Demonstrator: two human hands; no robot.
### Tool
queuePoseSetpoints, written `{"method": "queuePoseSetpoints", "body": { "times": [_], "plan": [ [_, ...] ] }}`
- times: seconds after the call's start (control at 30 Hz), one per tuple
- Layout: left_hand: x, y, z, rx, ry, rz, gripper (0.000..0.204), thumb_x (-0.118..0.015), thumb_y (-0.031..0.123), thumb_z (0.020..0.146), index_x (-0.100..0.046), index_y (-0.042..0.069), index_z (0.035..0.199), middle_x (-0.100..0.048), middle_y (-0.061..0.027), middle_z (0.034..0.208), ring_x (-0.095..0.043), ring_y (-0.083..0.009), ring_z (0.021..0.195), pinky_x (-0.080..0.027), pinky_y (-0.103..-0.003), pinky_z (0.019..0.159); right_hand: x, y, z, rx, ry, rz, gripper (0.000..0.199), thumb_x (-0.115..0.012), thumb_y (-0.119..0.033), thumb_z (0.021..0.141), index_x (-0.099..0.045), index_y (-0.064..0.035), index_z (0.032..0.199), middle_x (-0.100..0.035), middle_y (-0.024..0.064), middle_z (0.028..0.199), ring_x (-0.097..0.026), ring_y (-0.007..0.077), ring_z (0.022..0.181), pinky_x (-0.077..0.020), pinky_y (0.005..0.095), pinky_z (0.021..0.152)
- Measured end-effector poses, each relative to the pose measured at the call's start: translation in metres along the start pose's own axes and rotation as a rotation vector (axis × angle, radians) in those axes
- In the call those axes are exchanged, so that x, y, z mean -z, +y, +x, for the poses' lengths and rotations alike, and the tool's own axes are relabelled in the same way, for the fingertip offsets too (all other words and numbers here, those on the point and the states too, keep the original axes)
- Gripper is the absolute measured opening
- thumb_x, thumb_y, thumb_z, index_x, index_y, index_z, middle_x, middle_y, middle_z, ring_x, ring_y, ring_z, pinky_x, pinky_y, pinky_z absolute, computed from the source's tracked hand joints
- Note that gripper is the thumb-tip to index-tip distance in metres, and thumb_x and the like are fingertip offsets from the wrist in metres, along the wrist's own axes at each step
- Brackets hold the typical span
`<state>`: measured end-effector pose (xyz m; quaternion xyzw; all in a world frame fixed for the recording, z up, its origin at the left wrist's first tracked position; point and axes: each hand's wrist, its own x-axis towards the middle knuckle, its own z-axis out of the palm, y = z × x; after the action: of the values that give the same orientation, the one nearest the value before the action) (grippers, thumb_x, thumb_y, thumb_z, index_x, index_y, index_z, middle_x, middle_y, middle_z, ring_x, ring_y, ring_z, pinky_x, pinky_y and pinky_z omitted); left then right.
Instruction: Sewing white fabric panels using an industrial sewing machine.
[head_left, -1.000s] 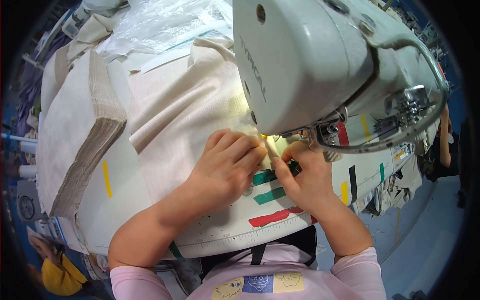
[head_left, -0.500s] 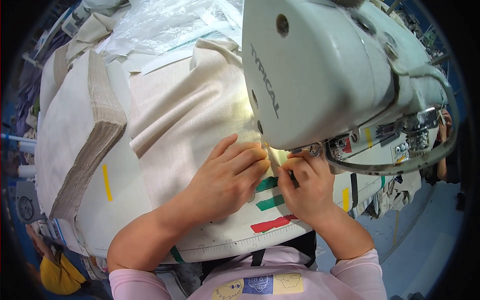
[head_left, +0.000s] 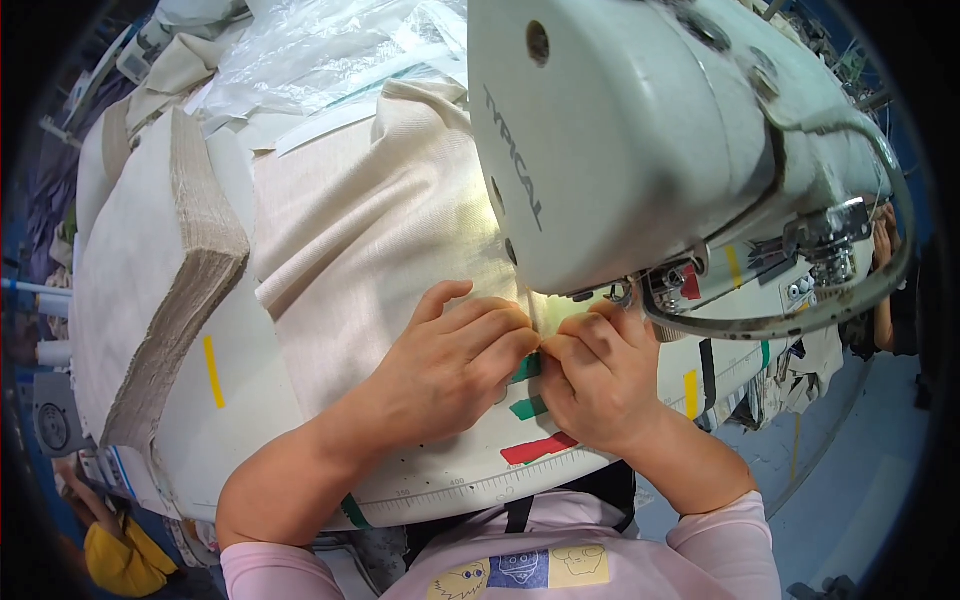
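Note:
A beige fabric piece (head_left: 390, 220) lies spread on the white sewing table (head_left: 240, 420), running under the head of a white sewing machine (head_left: 640, 130). My left hand (head_left: 455, 365) lies flat on the fabric's near edge, fingers curled toward the needle area. My right hand (head_left: 600, 375) sits beside it, fingertips pinching the lit fabric edge just below the machine's presser foot (head_left: 620, 293). The two hands touch at the fingertips. The needle itself is hidden behind the machine head.
A thick stack of beige fabric pieces (head_left: 160, 270) stands on the table's left. Clear plastic sheeting (head_left: 320, 50) lies at the back. Red, green and yellow tape marks (head_left: 540, 447) are stuck near the front edge. Another person's arm (head_left: 885, 270) shows at far right.
My view has shifted so the machine head looms larger and lower. Both hands stay on the fabric edge; my right hand's fingers have closed in tighter against my left.

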<state>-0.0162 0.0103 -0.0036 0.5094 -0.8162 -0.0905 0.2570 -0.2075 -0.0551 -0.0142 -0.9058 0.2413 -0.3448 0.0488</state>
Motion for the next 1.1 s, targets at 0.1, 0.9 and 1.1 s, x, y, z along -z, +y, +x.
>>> {"method": "queuePoseSetpoints", "body": {
  "times": [0.1,0.9,1.1],
  "plan": [
    [0.001,0.002,0.002,0.020,-0.030,0.010,0.029,-0.066,0.008,0.075,-0.068,0.007,0.104,-0.061,-0.0018,0.111,-0.057,-0.0172,0.110,-0.038,-0.045,0.103,0.004,-0.002,0.003,-0.014,-0.039,0.029,0.025,-0.071,-0.001,0.062,-0.064,-0.0062,0.085,-0.058,0.0055,0.090,-0.056,0.0299,0.082,-0.0422,0.0394,0.070],
    [0.006,-0.007,-0.003,-0.038,-0.154,0.084,0.050,-0.068,0.012,0.081,-0.058,0.008,0.130,-0.059,-0.0022,0.133,-0.060,-0.0202,0.108,-0.043,-0.044,0.094,0.008,0.002,-0.010,0.009,-0.060,-0.051,0.027,-0.064,-0.011,0.069,-0.071,0.0004,0.092,-0.064,0.0080,0.096,-0.056,0.0274,0.092,-0.0359,0.0595,0.100],
    [0.003,-0.025,0.001,-0.102,-0.102,-0.021,0.052,-0.068,0.006,0.082,-0.059,0.008,0.134,-0.061,-0.0112,0.130,-0.059,-0.0304,0.115,-0.049,-0.039,0.089,0.008,0.010,-0.004,0.039,-0.123,-0.063,0.029,-0.063,-0.011,0.068,-0.070,-0.0001,0.094,-0.065,0.0084,0.097,-0.056,0.0277,0.096,-0.0333,0.0596,0.103]
  ]
}}
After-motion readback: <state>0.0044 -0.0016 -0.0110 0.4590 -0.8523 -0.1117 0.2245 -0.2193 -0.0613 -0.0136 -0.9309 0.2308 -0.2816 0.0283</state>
